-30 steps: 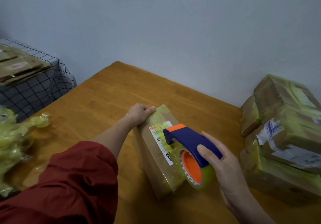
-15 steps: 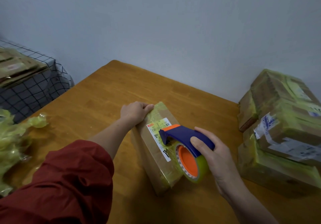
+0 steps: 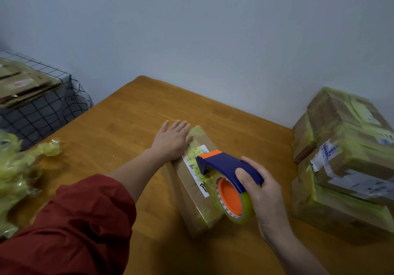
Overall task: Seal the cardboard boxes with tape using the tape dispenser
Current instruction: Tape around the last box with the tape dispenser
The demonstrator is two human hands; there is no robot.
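Observation:
A small cardboard box [image 3: 193, 198] with a white label and yellowish tape lies on the wooden table [image 3: 119, 129] in front of me. My left hand [image 3: 173, 139] lies flat with straight fingers on the box's far left edge. My right hand [image 3: 261, 191] grips the blue and orange tape dispenser [image 3: 226, 166], whose yellowish roll sits over the near right part of the box. The dispenser's orange-tipped front end rests on the box top by the label.
A stack of taped boxes [image 3: 349, 157] stands at the table's right side. Crumpled yellowish tape [image 3: 19, 174] lies at the left edge. Flattened cardboard [image 3: 23, 84] sits on a checked cloth beyond the table's left corner. A grey wall runs behind.
My left hand has gone from gripping the box's far corner with curled fingers to lying flat with straight fingers. The dispenser has moved a little forward along the box top.

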